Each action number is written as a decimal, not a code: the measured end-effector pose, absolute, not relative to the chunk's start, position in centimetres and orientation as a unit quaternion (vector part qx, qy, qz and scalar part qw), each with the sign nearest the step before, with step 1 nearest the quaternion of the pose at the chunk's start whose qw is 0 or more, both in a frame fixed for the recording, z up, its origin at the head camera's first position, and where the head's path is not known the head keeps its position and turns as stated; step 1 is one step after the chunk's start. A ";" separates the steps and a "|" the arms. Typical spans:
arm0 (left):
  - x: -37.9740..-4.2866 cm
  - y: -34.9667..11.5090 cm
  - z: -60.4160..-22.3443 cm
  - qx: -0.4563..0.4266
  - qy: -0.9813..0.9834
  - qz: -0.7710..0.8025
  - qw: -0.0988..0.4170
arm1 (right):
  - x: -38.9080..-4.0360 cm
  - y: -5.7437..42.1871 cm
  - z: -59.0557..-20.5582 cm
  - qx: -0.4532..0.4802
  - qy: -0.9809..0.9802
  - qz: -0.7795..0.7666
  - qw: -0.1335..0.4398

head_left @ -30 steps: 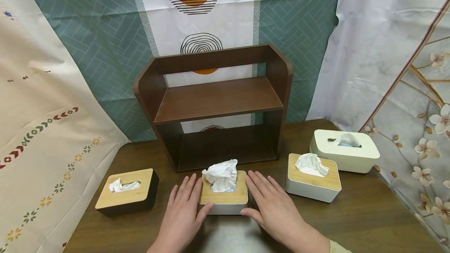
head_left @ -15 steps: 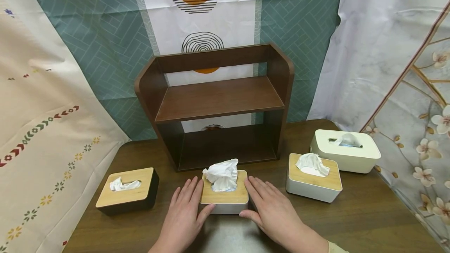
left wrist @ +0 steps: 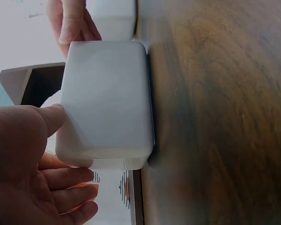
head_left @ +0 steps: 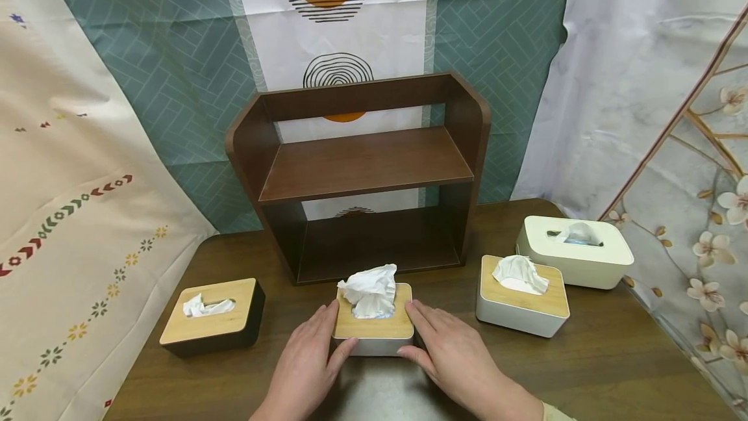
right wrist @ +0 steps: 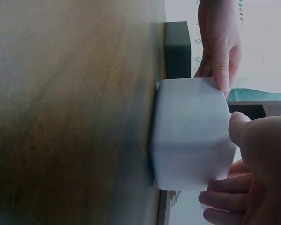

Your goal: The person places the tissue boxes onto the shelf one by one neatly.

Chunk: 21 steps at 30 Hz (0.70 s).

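Observation:
A white tissue box (head_left: 378, 347) with a bamboo lid and a crumpled tissue (head_left: 371, 294) sticking up sits on the table in front of the shelf. My left hand (head_left: 310, 356) holds its left side, thumb at the front left corner and fingers bent along the side. On the opposite side my right hand (head_left: 452, 356) grips it the same way, its thumb at the front right corner. Both wrist views show the box's plain white front (left wrist: 107, 98) between the two hands, with a dark shadow line under its bottom edge.
Behind stands a brown two-level shelf (head_left: 365, 164). A black tissue box with bamboo lid (head_left: 210, 317) is at the left. To the right are another white bamboo-lidded tissue box (head_left: 520, 314) and a cream tissue box (head_left: 584, 264). Patterned cloths hang around the table (head_left: 619, 369).
The fingers of both hands have bent down and closed in against the sides of the tissue box. The box stays in about the same place; the head view has shifted slightly.

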<state>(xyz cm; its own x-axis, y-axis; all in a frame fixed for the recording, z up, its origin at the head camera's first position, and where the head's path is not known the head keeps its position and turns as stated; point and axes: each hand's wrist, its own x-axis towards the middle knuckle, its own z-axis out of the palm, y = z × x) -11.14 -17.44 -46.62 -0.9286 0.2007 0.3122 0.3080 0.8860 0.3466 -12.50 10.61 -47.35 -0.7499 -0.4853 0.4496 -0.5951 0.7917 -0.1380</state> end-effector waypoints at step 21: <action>-10.9 -17.2 -46.8 -0.098 -0.963 -0.222 0.120 | -12.6 10.0 -48.0 0.291 -0.909 0.151 0.256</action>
<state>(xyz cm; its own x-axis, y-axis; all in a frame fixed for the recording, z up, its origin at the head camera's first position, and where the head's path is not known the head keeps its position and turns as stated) -10.94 -17.18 -46.77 -0.9517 0.1362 0.2753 0.2429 0.8823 0.4031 -12.63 10.01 -48.03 -0.6997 -0.4517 0.5535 -0.6065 0.7850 -0.1261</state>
